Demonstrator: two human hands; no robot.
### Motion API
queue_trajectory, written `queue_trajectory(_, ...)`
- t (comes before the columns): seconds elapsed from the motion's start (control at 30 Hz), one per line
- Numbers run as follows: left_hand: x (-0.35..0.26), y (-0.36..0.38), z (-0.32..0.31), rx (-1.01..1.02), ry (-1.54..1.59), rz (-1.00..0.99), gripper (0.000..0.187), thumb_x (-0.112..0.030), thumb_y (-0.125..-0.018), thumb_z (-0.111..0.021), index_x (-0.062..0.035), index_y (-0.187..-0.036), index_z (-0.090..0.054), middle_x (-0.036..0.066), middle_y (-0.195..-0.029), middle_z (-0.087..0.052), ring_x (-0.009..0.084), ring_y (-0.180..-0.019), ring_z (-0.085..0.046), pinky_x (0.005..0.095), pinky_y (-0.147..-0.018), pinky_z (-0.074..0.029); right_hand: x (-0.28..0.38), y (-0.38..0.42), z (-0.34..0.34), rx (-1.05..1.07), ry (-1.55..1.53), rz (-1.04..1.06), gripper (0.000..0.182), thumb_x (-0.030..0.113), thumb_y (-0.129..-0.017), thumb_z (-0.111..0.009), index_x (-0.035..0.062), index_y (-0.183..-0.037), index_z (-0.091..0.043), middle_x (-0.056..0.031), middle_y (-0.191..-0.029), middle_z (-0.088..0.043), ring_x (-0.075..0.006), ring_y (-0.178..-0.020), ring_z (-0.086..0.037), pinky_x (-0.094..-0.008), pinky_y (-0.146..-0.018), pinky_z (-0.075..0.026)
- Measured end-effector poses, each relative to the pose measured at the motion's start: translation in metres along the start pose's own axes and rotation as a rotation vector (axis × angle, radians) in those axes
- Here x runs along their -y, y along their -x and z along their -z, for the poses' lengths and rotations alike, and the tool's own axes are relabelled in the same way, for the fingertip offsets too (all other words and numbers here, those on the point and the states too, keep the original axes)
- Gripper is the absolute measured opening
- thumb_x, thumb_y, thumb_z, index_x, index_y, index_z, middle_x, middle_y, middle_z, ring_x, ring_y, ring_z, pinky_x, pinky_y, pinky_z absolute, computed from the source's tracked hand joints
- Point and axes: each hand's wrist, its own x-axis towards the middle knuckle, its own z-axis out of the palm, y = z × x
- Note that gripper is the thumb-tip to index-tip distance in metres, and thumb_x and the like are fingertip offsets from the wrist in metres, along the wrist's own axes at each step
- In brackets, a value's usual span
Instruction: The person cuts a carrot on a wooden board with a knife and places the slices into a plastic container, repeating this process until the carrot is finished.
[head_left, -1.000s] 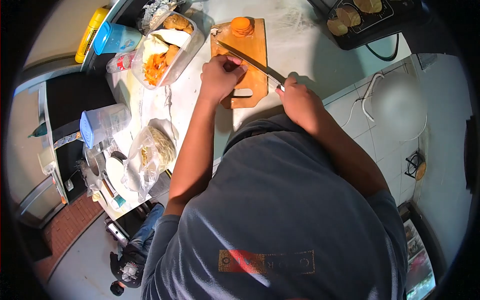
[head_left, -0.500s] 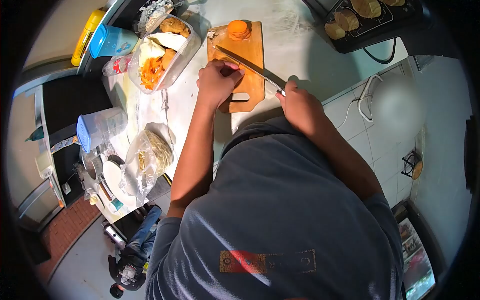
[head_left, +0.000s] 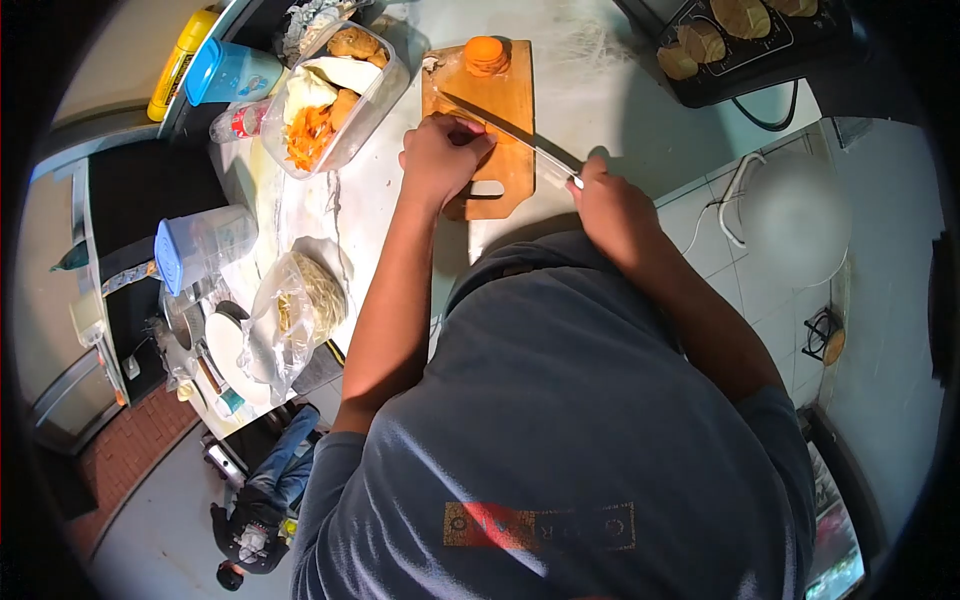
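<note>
A wooden cutting board (head_left: 512,95) lies on the pale counter. At its far end sits a stack of orange slices (head_left: 485,55). My left hand (head_left: 440,160) is curled over an orange piece on the board; most of that piece is hidden under my fingers. My right hand (head_left: 612,205) grips the handle of a long knife (head_left: 505,128). Its blade runs diagonally across the board, right beside my left fingertips.
A clear tub (head_left: 335,95) with orange peelings and other food stands left of the board. Blue-lidded containers (head_left: 200,250), a yellow bottle (head_left: 180,62) and a plastic bag (head_left: 295,310) lie further left. A dark tray (head_left: 745,40) with round pieces sits at the upper right.
The knife blade has shifted slightly along the board next to my left fingers. Both hands stay on the board in nearly the same places.
</note>
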Motion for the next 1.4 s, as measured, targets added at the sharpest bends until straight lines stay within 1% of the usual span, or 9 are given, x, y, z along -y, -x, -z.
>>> queue_trajectory(0.07,-0.001,0.001,-0.001,0.003,0.004,0.001,0.028,-0.031,-0.071,-0.077,-0.0076,-0.086,-0.071,0.005,-0.083,-0.072,0.0211,-0.083,-0.067,0.0332,-0.083,-0.046,0.013,-0.004,0.009,0.045,-0.001,0.019,0.031,0.028,-0.095,-0.051,-0.0026,-0.095,-0.049,-0.0248,-0.085,-0.066,-0.0411,-0.083,-0.065,-0.0472,-0.073,-0.053)
queue_trajectory(0.2,-0.007,0.005,0.001,-0.001,-0.014,0.016,0.028,-0.031,-0.071,-0.077,-0.0083,-0.086,-0.071,0.005,-0.084,-0.072,0.0214,-0.085,-0.067,0.0332,-0.084,-0.045,0.000,-0.007,0.008,0.036,0.037,0.037,0.030,0.028,-0.094,-0.052,-0.0022,-0.097,-0.048,-0.0245,-0.084,-0.066,-0.0402,-0.080,-0.066,-0.0468,-0.071,-0.054)
queue_trajectory(0.3,-0.006,0.006,0.001,-0.019,-0.034,0.006,0.027,-0.031,-0.071,-0.077,-0.0080,-0.085,-0.071,0.005,-0.085,-0.072,0.0213,-0.083,-0.067,0.0325,-0.082,-0.046,-0.005,0.002,0.013,0.062,0.107,-0.021,0.031,0.028,-0.094,-0.052,-0.0023,-0.098,-0.048,-0.0239,-0.083,-0.066,-0.0397,-0.080,-0.066,-0.0473,-0.071,-0.054)
queue_trajectory(0.4,-0.007,0.005,0.001,-0.016,-0.011,0.002,0.027,-0.030,-0.071,-0.077,-0.0075,-0.084,-0.071,0.006,-0.084,-0.072,0.0211,-0.082,-0.067,0.0318,-0.080,-0.047,-0.002,-0.005,0.015,0.057,0.054,0.036,0.032,0.029,-0.094,-0.053,-0.0024,-0.098,-0.048,-0.0240,-0.085,-0.066,-0.0393,-0.082,-0.066,-0.0478,-0.072,-0.053)
queue_trajectory(0.5,-0.006,0.005,0.000,-0.009,0.004,0.006,0.026,-0.029,-0.072,-0.077,-0.0072,-0.084,-0.071,0.006,-0.083,-0.072,0.0207,-0.081,-0.067,0.0315,-0.079,-0.047,0.000,-0.008,0.019,0.084,0.064,0.029,0.033,0.030,-0.094,-0.053,-0.0026,-0.099,-0.047,-0.0249,-0.088,-0.066,-0.0394,-0.084,-0.066,-0.0482,-0.073,-0.053)
queue_trajectory(1.0,0.001,0.006,-0.004,-0.043,0.065,-0.036,0.023,-0.026,-0.073,-0.078,-0.0064,-0.083,-0.071,0.006,-0.079,-0.069,0.0179,-0.073,-0.065,0.0303,-0.073,-0.048,-0.013,-0.003,0.016,0.054,0.051,0.032,0.035,0.032,-0.094,-0.054,-0.0019,-0.097,-0.046,-0.0250,-0.080,-0.065,-0.0424,-0.078,-0.065,-0.0489,-0.070,-0.052)
queue_trajectory(1.17,0.005,0.008,-0.010,-0.093,0.106,-0.094,0.023,-0.026,-0.074,-0.078,-0.0066,-0.084,-0.071,0.006,-0.077,-0.066,0.0181,-0.068,-0.063,0.0321,-0.069,-0.047,-0.005,0.000,0.013,-0.001,-0.095,0.077,0.038,0.038,-0.094,-0.050,0.0002,-0.094,-0.051,-0.0260,-0.080,-0.064,-0.0457,-0.078,-0.063,-0.0519,-0.072,-0.050)
queue_trajectory(1.27,0.005,0.010,-0.011,-0.106,0.047,-0.108,0.022,-0.025,-0.073,-0.079,-0.0072,-0.084,-0.072,0.006,-0.079,-0.063,0.0197,-0.075,-0.060,0.0338,-0.070,-0.043,0.003,0.004,0.011,0.007,-0.196,0.062,0.038,0.038,-0.096,-0.046,-0.0001,-0.093,-0.053,-0.0266,-0.080,-0.064,-0.0468,-0.079,-0.062,-0.0526,-0.073,-0.050)
queue_trajectory(1.4,0.011,0.012,-0.014,-0.129,0.022,-0.176,0.024,-0.027,-0.073,-0.080,-0.0079,-0.084,-0.071,0.005,-0.082,-0.060,0.0226,-0.087,-0.052,0.0348,-0.077,-0.039,0.004,0.005,0.007,0.021,-0.198,0.033,0.038,0.036,-0.097,-0.044,-0.0009,-0.094,-0.053,-0.0277,-0.080,-0.064,-0.0473,-0.079,-0.062,-0.0523,-0.073,-0.049)
